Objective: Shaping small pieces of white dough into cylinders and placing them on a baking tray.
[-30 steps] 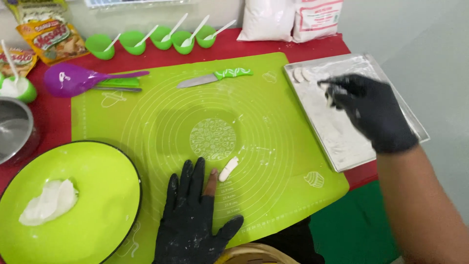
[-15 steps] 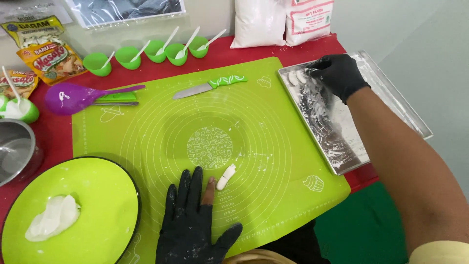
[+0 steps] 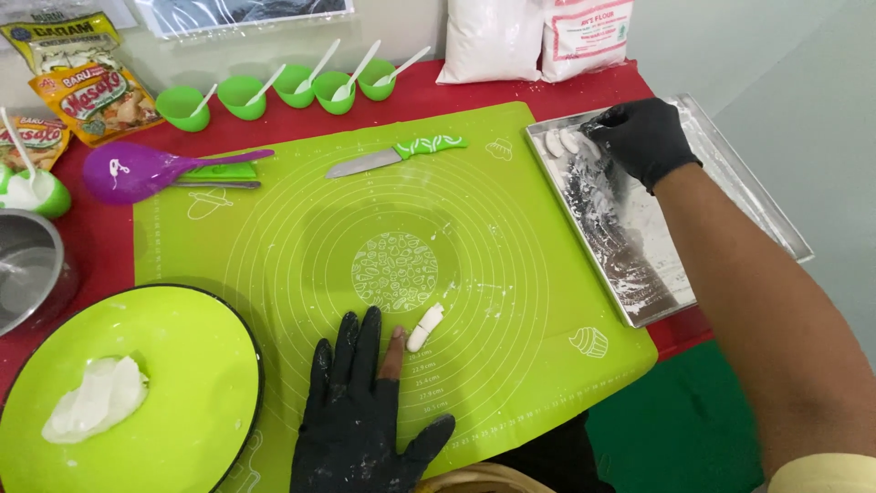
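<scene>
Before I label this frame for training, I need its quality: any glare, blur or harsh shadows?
Head view: even, soft lighting and sharp focus; the mat's printed lines read clearly. Mild glare on the floured metal tray and on the steel bowl. Only soft shadows under the left hand and right hand. Slight wide-angle bending at the edges.

The left hand [image 3: 360,420], in a black glove, lies flat and palm down, fingers spread and pointing away from the body; one fingertip pokes bare through the glove. The right hand [image 3: 643,137], also black-gloved, is stretched far forward on a bare forearm, fingers curled downward, knuckles up, wrist slightly bent.
</scene>
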